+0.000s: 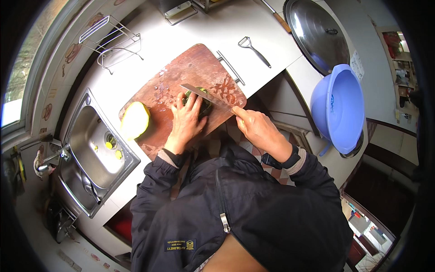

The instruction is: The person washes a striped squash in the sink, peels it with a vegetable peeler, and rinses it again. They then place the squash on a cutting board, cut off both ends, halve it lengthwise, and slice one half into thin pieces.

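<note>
On a reddish-brown wooden cutting board [200,61], my left hand [187,119] presses down on a dark green, round vegetable [205,108], perhaps a squash, with its fingers spread over it. My right hand [256,127] is closed around the wooden handle of a kitchen knife [212,99]. The blade lies across the top of the green vegetable, just beyond my left fingertips. Whether it has cut in, I cannot tell. A large pale yellow piece of peeled fruit or vegetable [135,120] rests at the board's left edge, apart from both hands.
A vegetable peeler [254,51] lies beyond the board. To the left are a steel sink [97,142] with yellow-green scraps and a wire rack [115,47]. A blue plastic basin [345,108] and a large dark pan lid [316,34] stand at the right.
</note>
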Demonstrator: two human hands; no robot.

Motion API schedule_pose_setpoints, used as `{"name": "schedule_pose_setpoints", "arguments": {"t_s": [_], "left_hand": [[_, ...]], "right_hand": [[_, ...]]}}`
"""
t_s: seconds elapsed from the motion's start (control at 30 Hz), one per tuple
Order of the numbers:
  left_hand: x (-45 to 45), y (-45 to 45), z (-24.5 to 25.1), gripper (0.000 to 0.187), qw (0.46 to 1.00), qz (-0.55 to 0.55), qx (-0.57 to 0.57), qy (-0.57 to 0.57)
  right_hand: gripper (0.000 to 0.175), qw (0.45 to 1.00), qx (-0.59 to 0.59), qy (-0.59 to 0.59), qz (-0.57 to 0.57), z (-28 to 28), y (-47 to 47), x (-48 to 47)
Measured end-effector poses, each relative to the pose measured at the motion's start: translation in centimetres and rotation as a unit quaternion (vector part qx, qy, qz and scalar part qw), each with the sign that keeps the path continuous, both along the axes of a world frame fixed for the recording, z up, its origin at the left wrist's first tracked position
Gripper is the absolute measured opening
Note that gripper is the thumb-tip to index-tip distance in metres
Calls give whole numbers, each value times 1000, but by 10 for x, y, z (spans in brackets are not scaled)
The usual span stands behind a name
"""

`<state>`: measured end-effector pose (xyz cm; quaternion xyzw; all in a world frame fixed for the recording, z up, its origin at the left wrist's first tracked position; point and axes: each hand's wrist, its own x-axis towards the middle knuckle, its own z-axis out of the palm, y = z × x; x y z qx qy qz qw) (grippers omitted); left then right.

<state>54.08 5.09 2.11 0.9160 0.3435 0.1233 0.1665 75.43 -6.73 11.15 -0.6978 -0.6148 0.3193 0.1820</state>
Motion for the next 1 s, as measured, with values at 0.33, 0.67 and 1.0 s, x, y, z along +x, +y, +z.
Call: {"name": "schedule_pose_setpoints", "arguments": {"t_s": [0.33,0.67,1.0], "left_hand": [[8,-2,2,77,999,30,25,33],[13,-4,5,71,997,66,9,27],[14,-6,4,72,997,65,28,19]], "right_hand": [[26,996,-50,72,17,-4,34,21],[23,990,-82,100,60,13,47,36],[14,994,-43,73,72,-23,67,13]]}}
